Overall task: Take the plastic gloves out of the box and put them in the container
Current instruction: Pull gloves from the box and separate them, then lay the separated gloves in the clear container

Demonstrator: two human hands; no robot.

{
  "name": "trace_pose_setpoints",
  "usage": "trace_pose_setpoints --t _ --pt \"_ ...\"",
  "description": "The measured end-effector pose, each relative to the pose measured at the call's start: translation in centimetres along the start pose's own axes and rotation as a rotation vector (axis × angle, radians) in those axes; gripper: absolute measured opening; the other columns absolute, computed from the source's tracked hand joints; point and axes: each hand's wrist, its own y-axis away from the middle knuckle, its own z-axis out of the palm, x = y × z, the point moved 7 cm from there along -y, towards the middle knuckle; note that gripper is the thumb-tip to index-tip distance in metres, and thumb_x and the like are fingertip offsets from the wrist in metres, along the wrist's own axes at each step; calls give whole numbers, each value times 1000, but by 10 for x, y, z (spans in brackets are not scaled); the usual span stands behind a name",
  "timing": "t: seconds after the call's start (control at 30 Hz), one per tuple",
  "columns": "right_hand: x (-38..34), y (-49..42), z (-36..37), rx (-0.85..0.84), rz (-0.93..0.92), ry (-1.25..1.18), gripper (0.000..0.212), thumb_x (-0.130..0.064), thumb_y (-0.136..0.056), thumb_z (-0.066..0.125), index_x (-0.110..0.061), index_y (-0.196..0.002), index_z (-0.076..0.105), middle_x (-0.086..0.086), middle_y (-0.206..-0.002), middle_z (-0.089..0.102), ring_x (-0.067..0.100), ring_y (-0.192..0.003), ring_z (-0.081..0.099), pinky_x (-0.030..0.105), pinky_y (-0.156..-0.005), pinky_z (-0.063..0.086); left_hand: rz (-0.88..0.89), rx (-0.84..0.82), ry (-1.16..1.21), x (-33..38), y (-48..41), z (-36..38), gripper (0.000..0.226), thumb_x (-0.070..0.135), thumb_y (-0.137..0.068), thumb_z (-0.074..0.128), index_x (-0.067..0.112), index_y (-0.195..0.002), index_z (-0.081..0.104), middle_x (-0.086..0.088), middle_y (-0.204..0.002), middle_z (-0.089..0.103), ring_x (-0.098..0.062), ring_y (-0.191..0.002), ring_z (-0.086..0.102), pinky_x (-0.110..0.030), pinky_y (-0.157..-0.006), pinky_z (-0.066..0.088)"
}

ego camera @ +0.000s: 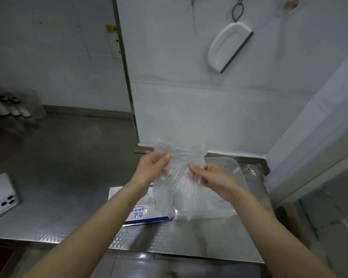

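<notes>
Clear plastic gloves, a whole crinkly bunch of them, are up in the air between both hands, over the steel counter. The left hand grips the upper left part of the bunch, with the thumb on top and the fingers curled underneath. The right hand pinches the right edge with its fingertips. The lower part of the bunch hangs down loose, and it covers the spot where the box and the container meet.

That box is a flat white one with a blue stripe and some printing, lying on the counter just under the left wrist. Right beside it, on the right, sits the see-through container with rounded corners. The gloves look like they're hanging partly over it, but it's all transparent, so it's hard to tell what's inside.

Over at the left edge a silver phone lies face down, camera lenses showing. On the white wall hangs a white squeegee with a dark blade. Far left there's a blurry cluster of what might be bottles.
</notes>
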Motion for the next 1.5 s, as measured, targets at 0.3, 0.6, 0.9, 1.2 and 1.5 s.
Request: trace_pose_setpoints --t 0.3,0.6,0.9,1.2,1.5 --pt "-14 1 -48 345 -216 4 6 -9 -90 62 -5 -86 63 0 -68 60 -3 -51 51 10 -49 41 -107 3 -270 -19 -8 -1 27 31 -90 61 6 -82 58 -6 -73 61 -14 -58 58 -21 -52 51" --pt "-8 -1 -71 276 -214 38 9 -10 -90 61 -9 -81 61 -9 -49 54 0 -38 40 15 -41 36 -200 -203 31 -31 -9 52 16 20 -91 59 6 -88 65 -12 -80 64 -11 -68 65 -28 -74 56" --pt "10 -20 -107 490 -287 191 18 -6 -86 66 -9 -71 56 0 -64 56 -1 -41 44 10 -41 34 126 159 -410 -29 -20 50 37 21 -90 61 13 -63 38 -6 -60 43 -14 -56 37 -23 -52 31" --pt "51 -51 -98 437 -79 1099 22 -27 -94 55 -10 -107 58 9 -107 65 27 -104 59 32 -89 36 226 35 -1395 -38 -30 73 24 13 -95 46 13 -117 36 -5 -115 50 -26 -87 62 -30 -60 39" --pt "64 -66 -82 285 28 1381 26 -20 -97 47 -9 -121 49 11 -119 60 28 -110 57 32 -84 44 390 -465 -1634 -79 -30 118 52 -9 -83 50 10 -131 39 -12 -135 37 -27 -121 40 -33 -95 35"
